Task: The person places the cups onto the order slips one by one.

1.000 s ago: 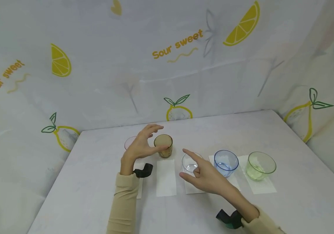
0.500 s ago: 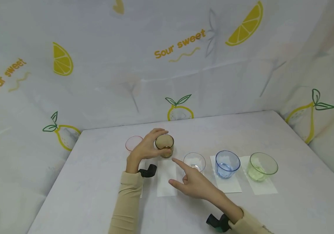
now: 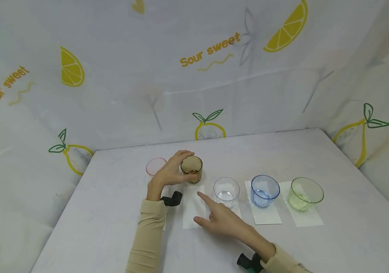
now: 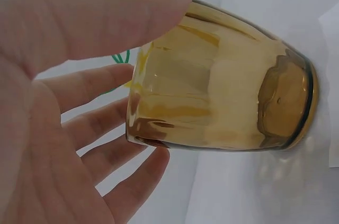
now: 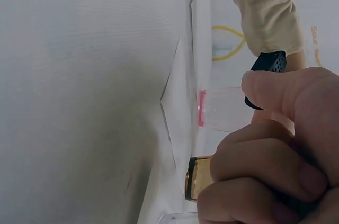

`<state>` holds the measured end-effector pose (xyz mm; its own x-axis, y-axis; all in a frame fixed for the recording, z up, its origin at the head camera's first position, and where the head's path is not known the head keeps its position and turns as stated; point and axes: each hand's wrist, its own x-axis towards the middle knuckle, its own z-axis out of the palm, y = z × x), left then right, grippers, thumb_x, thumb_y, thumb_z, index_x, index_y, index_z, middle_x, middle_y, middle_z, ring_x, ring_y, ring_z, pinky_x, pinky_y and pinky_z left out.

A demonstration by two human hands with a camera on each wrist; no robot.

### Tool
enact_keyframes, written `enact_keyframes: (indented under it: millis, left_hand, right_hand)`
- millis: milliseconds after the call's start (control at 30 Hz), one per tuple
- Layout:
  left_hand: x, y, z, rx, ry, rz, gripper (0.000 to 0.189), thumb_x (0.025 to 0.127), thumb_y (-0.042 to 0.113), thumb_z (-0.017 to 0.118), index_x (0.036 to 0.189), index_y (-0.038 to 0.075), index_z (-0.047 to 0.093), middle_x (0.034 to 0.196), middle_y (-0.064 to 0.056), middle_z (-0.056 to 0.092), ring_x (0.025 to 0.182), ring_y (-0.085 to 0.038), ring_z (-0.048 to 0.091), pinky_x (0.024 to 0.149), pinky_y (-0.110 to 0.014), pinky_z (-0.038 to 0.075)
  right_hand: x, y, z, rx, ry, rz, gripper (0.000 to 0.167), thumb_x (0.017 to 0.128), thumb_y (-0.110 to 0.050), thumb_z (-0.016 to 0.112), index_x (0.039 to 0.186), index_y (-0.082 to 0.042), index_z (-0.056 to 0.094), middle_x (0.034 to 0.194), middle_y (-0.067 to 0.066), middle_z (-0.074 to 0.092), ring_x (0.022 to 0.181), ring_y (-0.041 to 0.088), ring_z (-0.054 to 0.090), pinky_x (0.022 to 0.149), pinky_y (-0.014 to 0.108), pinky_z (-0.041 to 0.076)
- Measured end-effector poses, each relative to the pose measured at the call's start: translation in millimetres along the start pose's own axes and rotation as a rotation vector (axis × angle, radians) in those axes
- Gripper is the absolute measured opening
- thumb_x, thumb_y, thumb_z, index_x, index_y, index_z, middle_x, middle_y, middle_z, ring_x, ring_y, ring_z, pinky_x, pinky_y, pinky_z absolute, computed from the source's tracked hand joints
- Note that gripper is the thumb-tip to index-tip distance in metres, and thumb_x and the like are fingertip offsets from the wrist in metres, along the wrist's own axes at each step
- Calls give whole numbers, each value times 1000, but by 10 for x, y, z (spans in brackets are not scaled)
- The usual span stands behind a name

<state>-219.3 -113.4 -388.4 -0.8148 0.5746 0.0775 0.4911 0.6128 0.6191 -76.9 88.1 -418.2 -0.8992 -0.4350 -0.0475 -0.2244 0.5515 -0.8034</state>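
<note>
The amber glass [image 3: 191, 167] is standing upright toward the far edge of the worktop [image 3: 112, 227], left of its middle, just beyond a bare paper strip [image 3: 191, 212]. The left hand [image 3: 169, 173] is curving around it up by the rim, fingers partly spread; I'm seeing the thumb lying along the near side and the fingers reaching round the opposite side, holding that glass and nothing else. Lower down, the right hand [image 3: 224, 220] is hovering on the near side, forefinger and thumb stretching well apart over the strip, other fingers folding in, gripping nothing. Toward the left edge, a pink-rimmed glass [image 3: 154, 167] is peeking out from behind the left hand. Toward the right edge, I'm getting a clear glass [image 3: 226, 187], then a blue glass [image 3: 265, 191], then a green glass [image 3: 303, 197]. Behind the far edge, a lemon-printed cloth [image 3: 119, 110] is hanging.
</note>
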Motion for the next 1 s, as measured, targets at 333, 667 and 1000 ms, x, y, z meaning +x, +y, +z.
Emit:
enact_keyframes:
  millis: [333, 667, 1000]
  left_hand:
    - [12, -33, 31, 5, -19, -31, 78, 86, 31, 80, 152, 6, 46, 157, -16, 44, 138, -36, 50, 113, -57, 44]
    - [12, -33, 37, 9, -31, -72, 81, 87, 34, 79, 154, 7, 43, 156, -16, 46, 139, -35, 51, 113, -57, 45]
    - [15, -30, 45, 9, -30, -77, 81, 88, 34, 79, 154, 6, 42, 154, -18, 48, 139, -35, 50, 113, -57, 44]
  right_hand:
    - [-2, 62, 82, -63, -7, 78, 82, 94, -38, 72, 159, -7, 33, 61, -2, 53, 56, 10, 49, 54, 27, 40]
    - [10, 135, 120, -74, -16, 93, 82, 93, -35, 73, 158, -2, 33, 69, 3, 61, 66, 14, 57, 60, 32, 46]
    - [32, 138, 130, -48, -19, 113, 80, 93, -28, 72, 156, 4, 33, 63, 0, 56, 60, 13, 54, 53, 27, 41]
